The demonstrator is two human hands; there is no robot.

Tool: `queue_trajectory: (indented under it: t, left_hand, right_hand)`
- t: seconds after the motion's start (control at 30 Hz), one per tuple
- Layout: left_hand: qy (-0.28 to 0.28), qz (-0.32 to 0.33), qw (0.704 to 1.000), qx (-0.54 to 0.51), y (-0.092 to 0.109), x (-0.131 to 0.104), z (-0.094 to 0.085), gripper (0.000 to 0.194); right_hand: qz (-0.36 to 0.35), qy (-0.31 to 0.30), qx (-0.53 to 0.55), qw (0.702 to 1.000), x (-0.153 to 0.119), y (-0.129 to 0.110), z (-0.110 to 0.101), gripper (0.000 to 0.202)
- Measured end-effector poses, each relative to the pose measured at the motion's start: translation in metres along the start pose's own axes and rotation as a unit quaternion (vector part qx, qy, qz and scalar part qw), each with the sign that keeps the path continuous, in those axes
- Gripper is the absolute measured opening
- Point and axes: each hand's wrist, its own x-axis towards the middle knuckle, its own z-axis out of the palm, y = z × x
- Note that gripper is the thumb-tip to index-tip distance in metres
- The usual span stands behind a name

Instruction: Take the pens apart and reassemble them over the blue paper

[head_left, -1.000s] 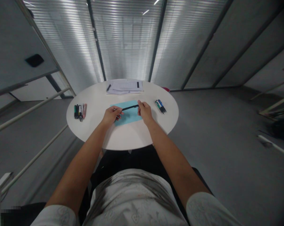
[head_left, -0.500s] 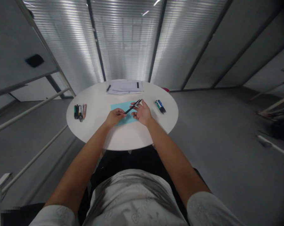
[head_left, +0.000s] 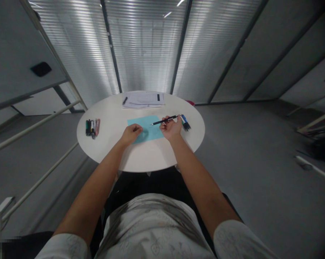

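In the head view, a black pen [head_left: 164, 120] lies slantwise across the fingers of my right hand [head_left: 172, 130], its light tip pointing left over a light-blue sheet of paper [head_left: 153, 132]. My right palm faces partly up, with the fingers curled around the pen. My left hand [head_left: 132, 133] rests at the left edge of the blue sheet, its thumb and fingers drawn together, and nothing shows between them. A gap separates the pen tip from my left fingertips.
Blue and green pens [head_left: 186, 123] lie just right of my right hand on the round white table [head_left: 146, 162]. Several markers [head_left: 91, 128] sit at the left side. A stack of white papers [head_left: 143, 100] lies at the back. Metal rails [head_left: 38, 120] run along the left.
My right hand has moved right with the pen, away from my left hand. The left fingers have let go of the pen's end, and its tip now shows. The left hand has hardly moved.
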Motion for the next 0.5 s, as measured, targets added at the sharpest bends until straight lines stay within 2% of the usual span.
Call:
queue_trajectory:
  t: [0.27,0.5]
  left_hand:
    - [-0.004,-0.009,1.0,-0.008,-0.0001,0.0,0.0,0.017]
    - [-0.016,-0.008,1.0,0.021,-0.0028,0.0013,-0.001,0.022]
  right_hand:
    - [-0.01,0.059,0.028,0.998,-0.002,-0.0032,0.0002,0.057]
    - [0.039,0.022,0.152,0.987,0.0001,-0.0026,-0.0008,0.056]
